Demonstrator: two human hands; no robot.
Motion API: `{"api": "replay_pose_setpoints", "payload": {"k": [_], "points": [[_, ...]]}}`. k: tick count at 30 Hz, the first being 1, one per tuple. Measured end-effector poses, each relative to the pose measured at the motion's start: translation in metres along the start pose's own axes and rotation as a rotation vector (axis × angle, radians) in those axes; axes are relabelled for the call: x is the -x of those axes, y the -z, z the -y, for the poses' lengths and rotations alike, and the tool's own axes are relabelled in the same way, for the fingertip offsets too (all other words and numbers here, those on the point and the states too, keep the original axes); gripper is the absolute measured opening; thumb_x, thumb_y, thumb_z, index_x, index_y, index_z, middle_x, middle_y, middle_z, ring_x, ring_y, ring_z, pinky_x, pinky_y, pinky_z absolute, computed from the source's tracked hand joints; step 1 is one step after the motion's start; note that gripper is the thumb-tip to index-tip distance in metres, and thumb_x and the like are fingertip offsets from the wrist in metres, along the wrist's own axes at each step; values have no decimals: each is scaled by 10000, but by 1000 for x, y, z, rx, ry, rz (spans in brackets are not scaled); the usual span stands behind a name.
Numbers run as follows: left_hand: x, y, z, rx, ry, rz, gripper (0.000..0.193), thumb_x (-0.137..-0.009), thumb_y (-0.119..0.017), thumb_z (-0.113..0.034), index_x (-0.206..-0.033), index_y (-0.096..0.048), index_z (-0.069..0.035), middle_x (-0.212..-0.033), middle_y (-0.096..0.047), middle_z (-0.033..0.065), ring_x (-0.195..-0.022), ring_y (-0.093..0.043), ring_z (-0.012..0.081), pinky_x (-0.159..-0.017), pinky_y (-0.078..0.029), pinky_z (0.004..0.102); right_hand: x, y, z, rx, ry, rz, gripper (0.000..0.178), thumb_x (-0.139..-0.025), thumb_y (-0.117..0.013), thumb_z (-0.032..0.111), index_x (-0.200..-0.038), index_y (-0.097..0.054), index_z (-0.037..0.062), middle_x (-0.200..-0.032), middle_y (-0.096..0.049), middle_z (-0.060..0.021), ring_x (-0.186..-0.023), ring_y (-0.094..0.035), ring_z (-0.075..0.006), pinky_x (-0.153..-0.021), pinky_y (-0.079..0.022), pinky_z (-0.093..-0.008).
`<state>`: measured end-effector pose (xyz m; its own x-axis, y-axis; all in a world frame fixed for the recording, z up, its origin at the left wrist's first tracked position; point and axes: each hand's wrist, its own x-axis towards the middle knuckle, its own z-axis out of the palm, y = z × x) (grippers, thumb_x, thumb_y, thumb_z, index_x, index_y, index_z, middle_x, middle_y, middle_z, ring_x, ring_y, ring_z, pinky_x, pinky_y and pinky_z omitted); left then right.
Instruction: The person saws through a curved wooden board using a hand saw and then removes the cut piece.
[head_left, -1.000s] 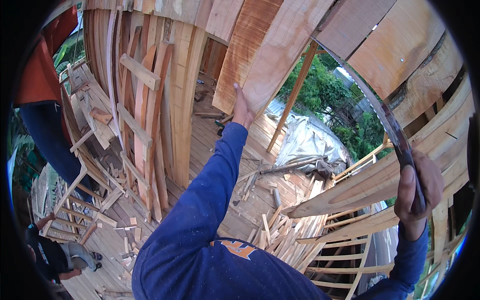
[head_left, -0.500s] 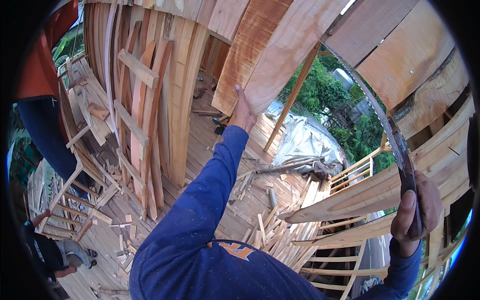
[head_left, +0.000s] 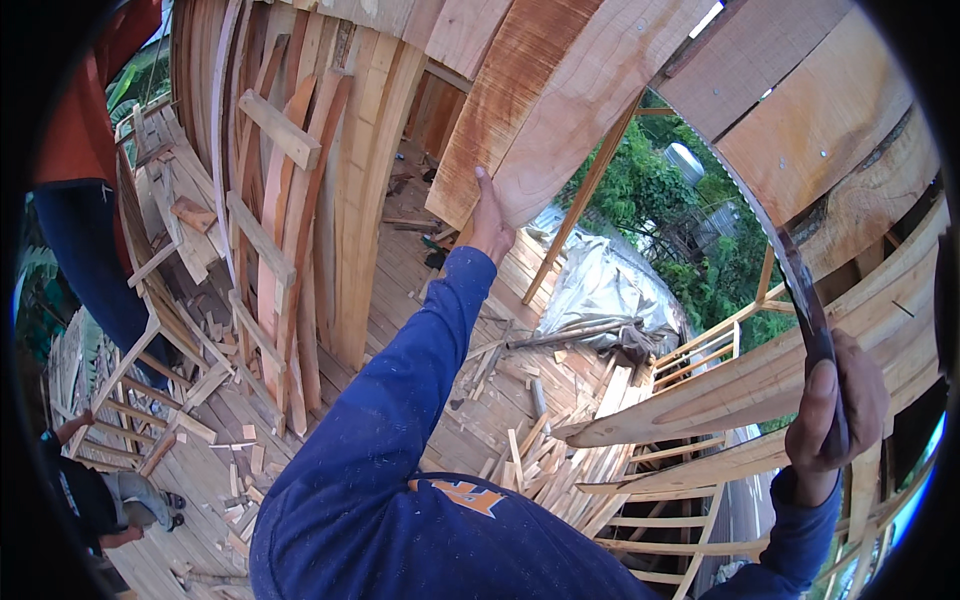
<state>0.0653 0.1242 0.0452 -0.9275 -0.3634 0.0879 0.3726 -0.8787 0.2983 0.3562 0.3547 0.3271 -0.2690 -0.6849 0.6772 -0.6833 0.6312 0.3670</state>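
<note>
My left hand [head_left: 489, 222] is closed on the lower end of a brown wooden plank [head_left: 508, 95], with its thumb on the face and its fingers hidden behind. A paler plank [head_left: 585, 95] lies right alongside, by the same hand. On the right, my right hand [head_left: 840, 405] is wrapped around the dark handle of a handsaw [head_left: 812, 310]. Its long toothed blade runs up and left, close along the cut ends of several nailed boards [head_left: 825, 140]. Whether the teeth bite into the wood I cannot tell.
Tall boards with crosspieces [head_left: 290, 240] stand at left. A person in red [head_left: 75, 150] is beyond them, another person [head_left: 90, 500] at lower left. Scraps [head_left: 535, 450] litter the plank floor. Long timbers [head_left: 700, 400] cross on the right, near a silver tarp [head_left: 605, 285].
The view has shifted slightly, and the boards appear a little lower. Both hands keep the same grips, with the saw nearly in the same place.
</note>
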Motion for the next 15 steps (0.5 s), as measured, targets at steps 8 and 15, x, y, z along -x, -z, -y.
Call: {"api": "replay_pose_setpoints", "payload": {"k": [8,15], "points": [[-6,12,-3,29,57,-68,924,-791,-458,-659,-1386,-197,-2,-1423,-267,146,-1287,-316,240,-1054,-264,342,-16,-25,-17,-55,82,-7,259,-848,-511,177,-784,-605,-55,-618,-564,-128,-474,-515,-197,-465,-382,-281],[-3,7,-1,7,-17,32,924,-790,-452,-660,-1372,-206,14,-1396,-308,154,-1275,-337,238,-1049,-287,362,-47,-80,-44,-114,48,-5,139,-829,-569,108,-847,-604,-26,-579,-510,-110,-457,-501,-201,-462,-384,-286]]}}
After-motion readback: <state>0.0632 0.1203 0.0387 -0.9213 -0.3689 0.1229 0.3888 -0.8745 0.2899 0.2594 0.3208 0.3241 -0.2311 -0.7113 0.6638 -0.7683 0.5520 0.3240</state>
